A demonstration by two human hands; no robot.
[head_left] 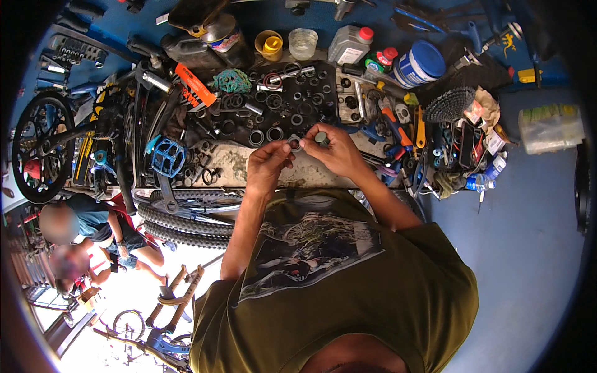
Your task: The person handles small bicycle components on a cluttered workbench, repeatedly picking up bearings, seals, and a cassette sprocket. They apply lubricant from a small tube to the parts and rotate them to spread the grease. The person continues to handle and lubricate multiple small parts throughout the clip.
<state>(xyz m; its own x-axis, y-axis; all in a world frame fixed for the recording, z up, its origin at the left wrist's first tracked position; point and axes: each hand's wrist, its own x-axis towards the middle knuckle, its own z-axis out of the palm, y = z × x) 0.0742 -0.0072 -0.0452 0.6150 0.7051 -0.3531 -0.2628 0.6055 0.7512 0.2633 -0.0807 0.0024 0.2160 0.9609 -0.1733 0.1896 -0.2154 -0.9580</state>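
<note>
Over the front of the cluttered workbench, my two hands meet at a small metal ring point(294, 144). My left hand point(266, 163) is closed, pinching the ring's left side between thumb and fingertips. From the other side the fingertips of my right hand point(337, 154) grip it too. A short dark green cylinder point(321, 138) shows at my right hand, seemingly tucked in its fingers; its exact kind cannot be made out. Just beyond, a dark mat point(242, 115) carries several loose rings, among them a larger dark ring point(275, 133) and another ring point(256, 137).
A blue pedal point(168, 156) lies left on the bench, near a crankset point(43, 147). Bottles, a yellow cup point(268, 46) and a blue-lidded tub point(420, 64) line the back. A cassette point(450, 104) and tools crowd the right. Tyres point(186, 227) lie below the front edge; two people are at lower left.
</note>
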